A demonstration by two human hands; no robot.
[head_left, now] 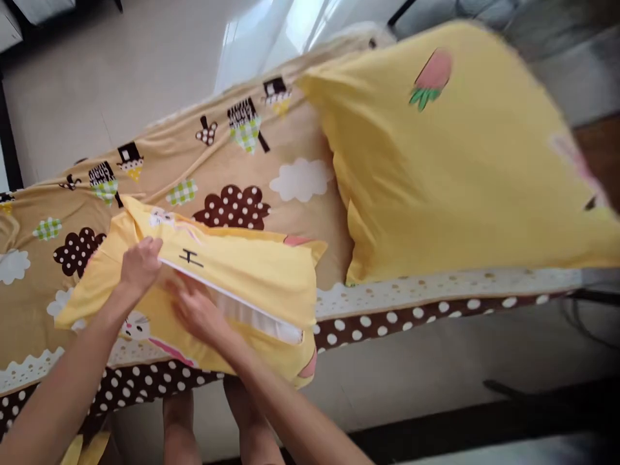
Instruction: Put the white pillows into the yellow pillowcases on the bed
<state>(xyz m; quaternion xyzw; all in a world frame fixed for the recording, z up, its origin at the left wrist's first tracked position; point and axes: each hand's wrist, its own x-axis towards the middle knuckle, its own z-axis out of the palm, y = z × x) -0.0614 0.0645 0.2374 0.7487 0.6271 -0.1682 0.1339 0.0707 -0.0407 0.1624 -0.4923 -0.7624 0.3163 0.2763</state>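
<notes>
A yellow pillowcase (252,265) printed with rabbits lies in front of me, its long side opening edged by a white strip. Something white (242,310) shows inside the opening. My left hand (140,261) is closed on the pillowcase's edge at the left end of the opening. My right hand (198,313) is at the opening, just right of my left hand. Motion smears its fingers, so I cannot make out whether they grip the fabric. To the right rests a full yellow pillow (436,168) with a pink and green print.
Beneath both yellow pieces is a tan patterned sheet (159,174) on a narrow bed, with a brown polka-dot border (387,326) along the near side. Shiny floor tiles (145,77) lie beyond it. My legs (179,426) stand at the near edge. Some yellow fabric (87,449) shows at the lower left.
</notes>
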